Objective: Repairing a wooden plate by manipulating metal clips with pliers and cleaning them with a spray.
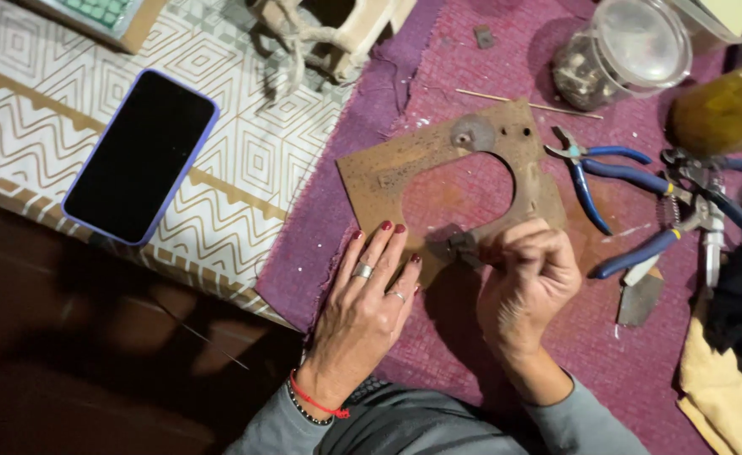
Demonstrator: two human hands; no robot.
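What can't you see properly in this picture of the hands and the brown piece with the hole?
- Head view: the right hand is curled, so whatever its fingertips pinch at the brown cut-out sheet is hidden.
- The left hand covers the sheet's lower corner.
- The clear jar contents are too dim to name.
- The green-keyed object is cut off by the top edge.

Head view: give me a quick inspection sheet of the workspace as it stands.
Surface: purple woven cloth, patterned white cloth to its left.
Job's things: rusty cut-out plate; left hand lies flat at its lower edge, right hand pinches a small dark part against it.
Clutter: blue-handled pliers, phone, clear jar, yellow rag, thin stick.
Fingers: left spread, right curled.
Cables: nothing seen.
Surroundings: dark floor.
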